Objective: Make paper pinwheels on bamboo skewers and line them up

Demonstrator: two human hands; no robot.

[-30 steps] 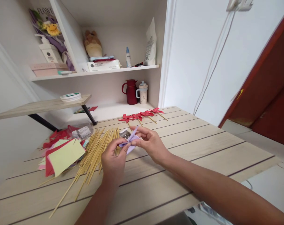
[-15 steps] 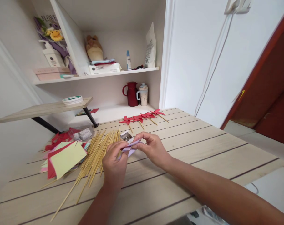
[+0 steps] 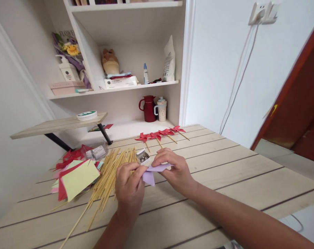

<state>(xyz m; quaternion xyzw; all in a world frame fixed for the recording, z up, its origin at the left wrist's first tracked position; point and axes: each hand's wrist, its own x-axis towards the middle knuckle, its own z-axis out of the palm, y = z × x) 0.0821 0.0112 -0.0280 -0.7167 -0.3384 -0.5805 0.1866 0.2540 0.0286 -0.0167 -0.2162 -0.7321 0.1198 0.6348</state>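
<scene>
Between my hands is a piece of purple paper [image 3: 149,177], partly folded, with one flap hanging down and another reaching to the right. My left hand [image 3: 129,183] pinches its left side, thumb and fingers closed. At the right, my right hand [image 3: 175,169] grips the other flap between thumb and fingers. Just behind my hands sits a small open box [image 3: 143,156] of metal pins or tacks. A heap of thin wooden sticks [image 3: 110,176] lies left of my left hand. Farther back lie several red paper pinwheels [image 3: 155,135] on sticks.
Cut paper sheets [image 3: 77,180] in yellow-green, red and pink are piled at the left, by a clear plastic box [image 3: 96,151]. A small raised wooden shelf [image 3: 58,125] stands behind them. A red jug [image 3: 149,110] and a cup [image 3: 161,110] stand at the back.
The purple paper has opened out, with a flap now spread to the right and one hanging down. My right hand has turned slightly and shifted. The camera view has moved a little.
</scene>
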